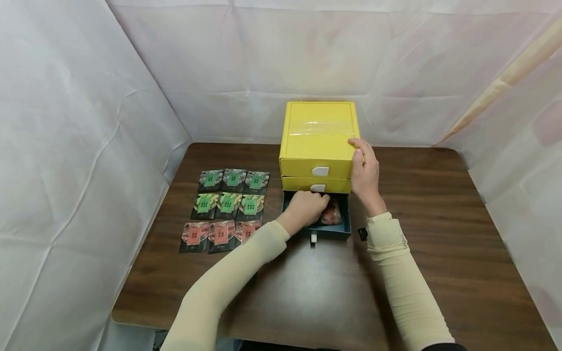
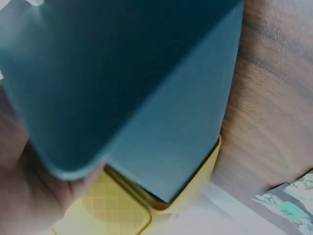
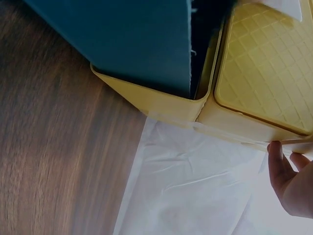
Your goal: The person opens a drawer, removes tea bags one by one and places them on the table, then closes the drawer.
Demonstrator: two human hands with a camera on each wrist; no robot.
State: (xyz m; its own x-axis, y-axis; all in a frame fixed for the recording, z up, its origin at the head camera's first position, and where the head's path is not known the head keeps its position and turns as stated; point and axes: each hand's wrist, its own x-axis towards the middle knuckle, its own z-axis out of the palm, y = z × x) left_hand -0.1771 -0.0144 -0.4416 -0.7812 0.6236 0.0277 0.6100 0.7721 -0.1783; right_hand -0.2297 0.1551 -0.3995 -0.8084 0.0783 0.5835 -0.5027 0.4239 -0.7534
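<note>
A yellow drawer box (image 1: 322,131) stands on the table with its bottom drawer (image 1: 325,233), dark teal inside, pulled out. My left hand (image 1: 306,209) reaches down into that drawer, its fingertips hidden from the head view. In the left wrist view the drawer's teal wall (image 2: 166,122) covers most of the left hand (image 2: 34,196). Beside the hand lies a reddish packet (image 1: 331,213) in the drawer. My right hand (image 1: 366,173) rests against the box's right side, a finger on its top edge. Those fingers touch the yellow side in the right wrist view.
Left of the box, packets lie in three rows: dark green-labelled ones (image 1: 233,180) at the back, bright green ones (image 1: 227,206) in the middle, red ones (image 1: 221,236) in front. White cloth (image 1: 246,58) hangs behind and beside the wooden table (image 1: 439,234).
</note>
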